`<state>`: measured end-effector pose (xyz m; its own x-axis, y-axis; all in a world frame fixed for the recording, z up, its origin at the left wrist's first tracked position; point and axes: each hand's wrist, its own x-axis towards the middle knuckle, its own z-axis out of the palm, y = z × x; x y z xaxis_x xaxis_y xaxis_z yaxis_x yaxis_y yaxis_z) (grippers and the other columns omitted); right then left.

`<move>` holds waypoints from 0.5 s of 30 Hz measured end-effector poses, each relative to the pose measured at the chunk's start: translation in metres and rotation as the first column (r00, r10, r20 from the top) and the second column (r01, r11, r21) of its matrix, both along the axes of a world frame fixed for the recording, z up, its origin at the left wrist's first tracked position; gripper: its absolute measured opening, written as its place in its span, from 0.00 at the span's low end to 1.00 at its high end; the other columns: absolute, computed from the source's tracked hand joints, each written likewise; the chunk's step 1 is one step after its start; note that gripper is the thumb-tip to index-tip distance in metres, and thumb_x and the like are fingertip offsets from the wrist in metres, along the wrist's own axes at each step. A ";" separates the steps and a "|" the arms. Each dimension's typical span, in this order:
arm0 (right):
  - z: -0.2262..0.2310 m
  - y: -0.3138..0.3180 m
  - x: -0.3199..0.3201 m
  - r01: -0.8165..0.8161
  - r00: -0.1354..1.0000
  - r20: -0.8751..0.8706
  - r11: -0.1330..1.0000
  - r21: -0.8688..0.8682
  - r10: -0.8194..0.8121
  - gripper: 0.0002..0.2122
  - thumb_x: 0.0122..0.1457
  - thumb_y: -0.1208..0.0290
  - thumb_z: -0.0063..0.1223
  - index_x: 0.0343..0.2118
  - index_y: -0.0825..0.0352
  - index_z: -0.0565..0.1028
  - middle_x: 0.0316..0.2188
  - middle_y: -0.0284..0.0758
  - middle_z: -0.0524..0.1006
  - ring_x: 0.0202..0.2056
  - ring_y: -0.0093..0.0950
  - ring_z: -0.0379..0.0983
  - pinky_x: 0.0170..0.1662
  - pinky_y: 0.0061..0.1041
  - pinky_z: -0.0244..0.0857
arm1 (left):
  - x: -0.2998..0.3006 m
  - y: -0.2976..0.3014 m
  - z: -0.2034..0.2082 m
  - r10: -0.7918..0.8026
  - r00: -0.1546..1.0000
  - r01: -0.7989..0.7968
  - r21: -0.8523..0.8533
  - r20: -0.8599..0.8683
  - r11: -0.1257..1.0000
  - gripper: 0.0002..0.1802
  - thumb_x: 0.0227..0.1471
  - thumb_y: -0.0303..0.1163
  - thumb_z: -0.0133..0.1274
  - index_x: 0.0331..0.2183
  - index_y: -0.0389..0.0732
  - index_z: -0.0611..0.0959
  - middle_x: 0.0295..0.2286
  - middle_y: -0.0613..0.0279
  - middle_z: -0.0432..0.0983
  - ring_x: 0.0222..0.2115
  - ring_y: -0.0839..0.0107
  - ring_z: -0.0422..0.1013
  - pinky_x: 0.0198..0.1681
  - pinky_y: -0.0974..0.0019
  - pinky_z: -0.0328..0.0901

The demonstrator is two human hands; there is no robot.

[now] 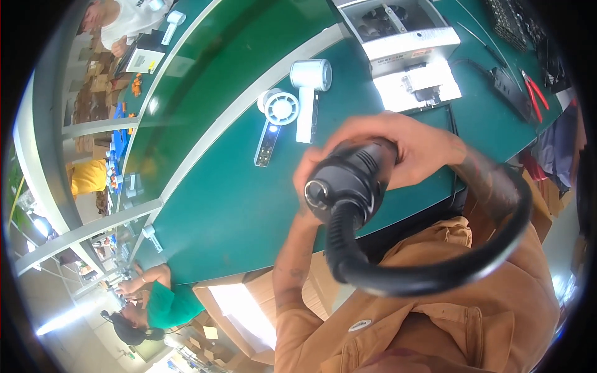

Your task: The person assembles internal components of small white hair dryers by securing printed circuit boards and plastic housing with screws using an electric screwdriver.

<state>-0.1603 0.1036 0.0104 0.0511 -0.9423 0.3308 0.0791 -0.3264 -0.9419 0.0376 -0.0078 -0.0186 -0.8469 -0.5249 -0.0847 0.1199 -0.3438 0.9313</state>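
A black cylindrical tool [348, 180] with a thick black hose [435, 273] looping out of its end is held up close to the camera, above the green table [224, 205]. My right hand [404, 146] wraps over the tool's body from the top. My left hand [302, 174] grips it from behind on the left, mostly hidden by the tool. Two white hand-held fans lie beyond on the table: one [281, 109] face up with a dark handle, the other [310, 78] beside it with a white handle.
A white open machine housing [404, 43] stands at the far right of the table, with a black power strip [507, 87] and red pliers [535, 90] beside it. An open cardboard box [242, 311] sits below the table edge. Other people work at the upper left [124, 25] and lower left [155, 298].
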 end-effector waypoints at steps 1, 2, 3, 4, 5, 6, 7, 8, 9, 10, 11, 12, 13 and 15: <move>-0.002 0.003 -0.001 0.013 1.000 0.015 1.000 0.010 -0.013 0.26 0.46 0.80 0.57 0.52 0.69 0.69 0.32 0.34 0.76 0.30 0.20 0.71 0.33 0.22 0.66 | -0.003 -0.002 -0.001 -0.074 0.994 0.069 0.068 0.078 0.995 0.13 0.50 0.22 0.59 0.38 0.37 0.76 0.38 0.57 0.77 0.34 0.74 0.75 0.38 0.68 0.74; -0.002 0.005 -0.004 0.026 0.999 0.030 0.999 0.020 -0.027 0.26 0.46 0.80 0.57 0.51 0.69 0.69 0.31 0.34 0.76 0.29 0.19 0.70 0.33 0.22 0.66 | -0.004 -0.003 -0.008 -0.077 0.995 0.072 0.067 0.071 0.995 0.13 0.50 0.22 0.59 0.38 0.37 0.76 0.38 0.57 0.77 0.34 0.74 0.75 0.38 0.68 0.74; -0.003 0.005 -0.004 0.034 0.999 0.036 0.999 0.021 -0.034 0.26 0.46 0.80 0.57 0.51 0.69 0.69 0.31 0.34 0.76 0.29 0.19 0.70 0.33 0.22 0.66 | -0.002 -0.005 -0.013 -0.078 0.994 0.085 -0.091 0.076 0.992 0.15 0.48 0.24 0.61 0.39 0.39 0.76 0.38 0.58 0.78 0.35 0.72 0.75 0.39 0.67 0.73; -0.003 0.003 -0.004 0.037 0.999 0.027 0.999 -0.017 -0.036 0.25 0.46 0.80 0.57 0.51 0.69 0.69 0.29 0.33 0.76 0.28 0.19 0.69 0.32 0.21 0.65 | 0.000 -0.006 -0.017 -0.080 0.993 0.098 -0.246 0.081 0.964 0.18 0.45 0.27 0.63 0.40 0.41 0.77 0.38 0.59 0.78 0.36 0.69 0.76 0.40 0.65 0.73; -0.003 0.002 -0.003 0.041 0.999 0.018 0.998 -0.054 -0.040 0.24 0.46 0.80 0.56 0.51 0.69 0.70 0.27 0.33 0.75 0.26 0.18 0.68 0.30 0.21 0.64 | 0.004 -0.006 -0.019 -0.090 0.992 0.109 -0.244 0.087 0.964 0.18 0.45 0.27 0.63 0.40 0.41 0.77 0.38 0.59 0.78 0.36 0.69 0.76 0.40 0.65 0.73; 0.000 0.002 -0.001 0.061 0.998 0.026 0.997 -0.044 -0.059 0.24 0.46 0.80 0.56 0.51 0.69 0.70 0.27 0.33 0.75 0.26 0.18 0.68 0.30 0.21 0.64 | 0.003 -0.007 -0.011 -0.113 0.970 0.190 -0.380 0.215 0.905 0.20 0.43 0.29 0.64 0.41 0.43 0.77 0.39 0.58 0.78 0.37 0.66 0.76 0.41 0.63 0.72; 0.009 0.003 -0.002 0.016 1.000 0.025 0.999 0.039 -0.017 0.24 0.46 0.81 0.56 0.50 0.69 0.70 0.25 0.32 0.75 0.25 0.17 0.67 0.29 0.21 0.63 | 0.001 -0.007 0.005 -0.109 0.935 0.277 -0.503 0.337 0.819 0.23 0.41 0.31 0.64 0.42 0.45 0.77 0.39 0.57 0.78 0.39 0.63 0.75 0.43 0.62 0.71; 0.014 0.004 -0.001 -0.031 0.999 0.030 0.992 0.121 0.027 0.23 0.47 0.81 0.55 0.50 0.69 0.70 0.24 0.31 0.75 0.24 0.17 0.66 0.27 0.21 0.61 | -0.002 -0.007 0.021 -0.081 0.890 0.369 -0.602 0.449 0.708 0.26 0.39 0.32 0.64 0.44 0.46 0.77 0.40 0.56 0.77 0.40 0.60 0.75 0.44 0.60 0.70; 0.013 0.003 -0.001 -0.032 0.998 0.049 0.993 0.117 0.026 0.22 0.47 0.81 0.54 0.49 0.68 0.70 0.21 0.30 0.74 0.22 0.16 0.65 0.25 0.20 0.59 | -0.005 -0.008 0.032 -0.022 0.841 0.451 -0.677 0.541 0.582 0.28 0.36 0.34 0.64 0.45 0.48 0.78 0.40 0.55 0.77 0.41 0.57 0.74 0.45 0.59 0.69; 0.012 0.003 -0.001 -0.033 0.999 0.045 0.993 0.115 0.028 0.22 0.47 0.81 0.54 0.49 0.68 0.70 0.21 0.30 0.74 0.22 0.16 0.65 0.25 0.20 0.59 | -0.006 -0.009 0.036 0.057 0.786 0.533 -0.721 0.616 0.444 0.31 0.34 0.36 0.65 0.46 0.50 0.78 0.41 0.54 0.77 0.43 0.54 0.74 0.47 0.57 0.68; 0.010 0.005 -0.001 -0.017 0.999 0.038 0.994 0.108 0.013 0.22 0.47 0.81 0.54 0.49 0.68 0.70 0.22 0.31 0.74 0.22 0.16 0.65 0.25 0.20 0.59 | -0.004 -0.012 0.016 0.061 0.727 0.621 -0.692 0.684 0.368 0.30 0.34 0.33 0.65 0.45 0.48 0.78 0.40 0.55 0.78 0.41 0.55 0.75 0.46 0.60 0.68; 0.008 0.006 -0.002 0.000 0.999 0.032 0.995 0.099 -0.003 0.22 0.47 0.81 0.54 0.49 0.68 0.70 0.22 0.31 0.74 0.22 0.16 0.66 0.26 0.20 0.60 | -0.008 -0.010 0.017 0.067 0.728 0.617 -0.695 0.682 0.368 0.30 0.34 0.33 0.65 0.45 0.48 0.78 0.40 0.55 0.78 0.41 0.55 0.75 0.46 0.60 0.68; 0.006 0.007 -0.002 -0.006 1.000 0.029 0.995 0.097 0.003 0.22 0.47 0.81 0.54 0.49 0.68 0.70 0.22 0.31 0.74 0.22 0.16 0.66 0.26 0.20 0.60 | -0.012 -0.008 0.019 -0.017 0.744 0.523 -0.567 0.668 0.636 0.30 0.35 0.32 0.65 0.45 0.46 0.78 0.39 0.56 0.78 0.41 0.58 0.75 0.46 0.62 0.68; 0.003 0.006 -0.002 0.030 0.999 0.018 0.999 0.023 -0.031 0.23 0.46 0.81 0.55 0.50 0.69 0.70 0.23 0.32 0.74 0.23 0.17 0.67 0.26 0.21 0.61 | -0.020 0.005 0.033 -0.083 0.907 0.269 -0.418 0.413 0.868 0.29 0.34 0.29 0.67 0.44 0.42 0.78 0.37 0.58 0.77 0.38 0.68 0.75 0.43 0.67 0.66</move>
